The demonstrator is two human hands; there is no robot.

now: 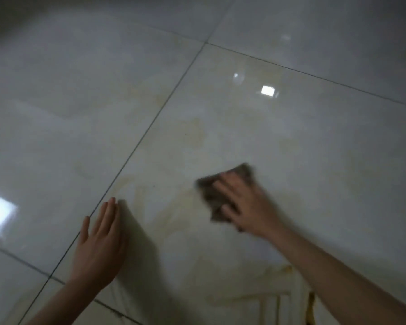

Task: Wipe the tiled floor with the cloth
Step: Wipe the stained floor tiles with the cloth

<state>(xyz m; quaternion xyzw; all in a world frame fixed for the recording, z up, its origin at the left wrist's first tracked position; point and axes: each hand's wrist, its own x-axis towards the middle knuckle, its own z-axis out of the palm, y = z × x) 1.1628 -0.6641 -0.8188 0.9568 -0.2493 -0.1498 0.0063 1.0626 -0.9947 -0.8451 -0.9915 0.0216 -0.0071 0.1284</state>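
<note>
Right hand (243,202) presses flat on the grey cloth (220,195), fingers spread, motion-blurred, cloth on the glossy tiled floor (291,141) mid-tile. Left hand (99,242) lies open, fingers straight and together, palm on the floor by a grout line (136,148). Yellowish streaks (174,207) lie between the hands.

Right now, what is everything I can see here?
tiled floor: one, glossy off-white, filling the view
grout lines: several, dark, between the tiles
stains: several, yellowish, middle tile, around the cloth
light reflections: a few, white, upper right and left edge
cloth: one, grey-brown, middle tile, right of centre
left hand: one, fingers straight, lower left, by a grout line
right hand: one, fingers spread, pressing the cloth
</note>
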